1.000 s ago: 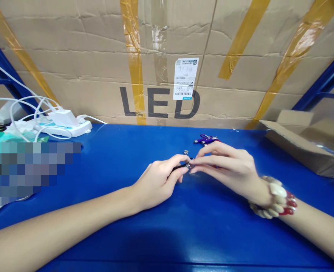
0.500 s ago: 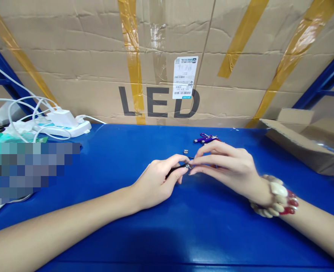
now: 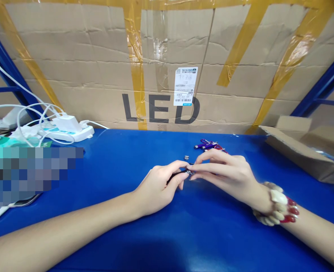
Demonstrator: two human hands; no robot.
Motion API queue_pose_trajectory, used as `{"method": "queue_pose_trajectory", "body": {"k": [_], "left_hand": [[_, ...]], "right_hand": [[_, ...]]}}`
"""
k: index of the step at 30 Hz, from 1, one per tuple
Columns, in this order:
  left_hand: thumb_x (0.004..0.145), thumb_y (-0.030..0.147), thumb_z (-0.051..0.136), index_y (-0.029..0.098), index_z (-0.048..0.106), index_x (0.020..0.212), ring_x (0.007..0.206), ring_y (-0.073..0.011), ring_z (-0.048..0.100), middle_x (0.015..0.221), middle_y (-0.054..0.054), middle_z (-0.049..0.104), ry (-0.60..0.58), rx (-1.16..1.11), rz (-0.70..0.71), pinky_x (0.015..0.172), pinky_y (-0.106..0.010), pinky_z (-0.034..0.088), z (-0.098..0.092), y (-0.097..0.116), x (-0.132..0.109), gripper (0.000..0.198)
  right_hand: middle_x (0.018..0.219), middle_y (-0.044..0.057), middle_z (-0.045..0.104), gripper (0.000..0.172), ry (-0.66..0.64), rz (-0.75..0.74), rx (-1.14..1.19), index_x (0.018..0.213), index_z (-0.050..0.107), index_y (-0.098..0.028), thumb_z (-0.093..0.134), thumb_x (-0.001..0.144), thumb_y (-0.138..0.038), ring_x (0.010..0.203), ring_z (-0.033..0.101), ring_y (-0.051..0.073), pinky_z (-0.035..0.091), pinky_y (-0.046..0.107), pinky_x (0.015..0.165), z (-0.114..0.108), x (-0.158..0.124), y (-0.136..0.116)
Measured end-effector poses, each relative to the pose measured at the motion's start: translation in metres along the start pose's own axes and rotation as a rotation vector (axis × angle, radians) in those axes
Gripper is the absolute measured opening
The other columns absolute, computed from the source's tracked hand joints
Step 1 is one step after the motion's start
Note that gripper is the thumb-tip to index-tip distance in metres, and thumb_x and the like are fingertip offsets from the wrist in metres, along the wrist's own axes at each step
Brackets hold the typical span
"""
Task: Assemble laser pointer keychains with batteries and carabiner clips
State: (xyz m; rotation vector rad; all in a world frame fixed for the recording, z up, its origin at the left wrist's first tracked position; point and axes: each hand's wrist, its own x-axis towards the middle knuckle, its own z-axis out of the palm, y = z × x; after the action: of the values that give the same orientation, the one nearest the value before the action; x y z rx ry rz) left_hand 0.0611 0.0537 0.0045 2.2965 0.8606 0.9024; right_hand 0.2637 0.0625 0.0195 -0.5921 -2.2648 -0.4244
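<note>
L hand [image 3: 155, 190]: grip clenched on a slim dark piece [image 3: 176, 175], thumb and forefinger pinching it. It lies low, just above the blue surface [image 3: 113, 166], near centre, pointing twd the R hand.

R hand [image 3: 226, 175]: fingertips [image 3: 194, 172] pinched on the silver end [image 3: 189, 172] of that same piece, other fingers arched over. The hands meet tip to tip. Can't tell if the silver end is seated or loose, too small.

Change vs 1 s and 0.5 s ago: almost none in the hands. Same pinch both sides, same meeting spot, wrists in the same pose. What moved is the head cam: whole scene sits a bit lower in frame and more of the carton top shows. Reading: work at the silver end is held at the same stage, nothing set down, nothing picked up.

Nearby:
- two small metal bits [image 3: 186, 157] on the surface just beyond the fingertips, apart from them.
- purple pieces [image 3: 208, 145] in a small heap further back, behind the R hand. Untouched, same place as before.
- bead bracelet [image 3: 277, 207] on R wrist.
- big carton marked LED [image 3: 99, 83] w/ white label [image 3: 185, 86] along the back.
- white power strip [image 3: 70, 130] w/ charger and cables, far L.
- open cardboard box [image 3: 297, 151] at R edge, contents unclear.
</note>
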Motion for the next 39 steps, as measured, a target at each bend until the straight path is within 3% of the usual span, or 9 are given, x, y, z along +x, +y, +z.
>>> {"method": "queue_pose_trajectory", "body": {"k": [14, 31, 39], "left_hand": [[0.091, 0.021, 0.036, 0.017, 0.051, 0.103, 0.063, -0.0108, 0.056, 0.067, 0.002, 0.058, 0.003, -0.025, -0.003, 0.068, -0.021, 0.042, -0.0004, 0.0019, 0.0001, 0.02], [0.089, 0.022, 0.039, 0.014, 0.052, 0.102, 0.052, -0.0093, 0.051, 0.06, 0.003, 0.057, 0.012, -0.045, -0.034, 0.056, -0.02, 0.038, 0.0001, 0.0031, 0.0009, 0.02], [0.089, 0.024, 0.038, 0.013, 0.052, 0.101, 0.053, -0.0102, 0.05, 0.058, 0.002, 0.057, 0.008, -0.085, -0.063, 0.058, -0.021, 0.039, -0.0006, 0.0034, 0.0002, 0.021]], "right_hand": [[0.086, 0.002, 0.065, 0.018, -0.034, -0.015, 0.086, 0.099, 0.063, -0.019, 0.06, 0.081, -0.02, 0.071, 0.06, 0.007, 0.047, 0.015, 0.06, 0.0011, 0.0002, 0.0015], [0.085, 0.003, 0.064, 0.018, -0.08, -0.017, 0.151, 0.101, 0.061, -0.018, 0.054, 0.085, -0.017, 0.07, 0.06, 0.007, 0.046, 0.016, 0.057, -0.0008, 0.0004, 0.0002], [0.086, 0.004, 0.065, 0.019, -0.072, -0.006, 0.181, 0.101, 0.062, -0.016, 0.056, 0.083, -0.013, 0.073, 0.061, 0.008, 0.048, 0.016, 0.06, 0.0007, 0.0009, 0.0016]]}}
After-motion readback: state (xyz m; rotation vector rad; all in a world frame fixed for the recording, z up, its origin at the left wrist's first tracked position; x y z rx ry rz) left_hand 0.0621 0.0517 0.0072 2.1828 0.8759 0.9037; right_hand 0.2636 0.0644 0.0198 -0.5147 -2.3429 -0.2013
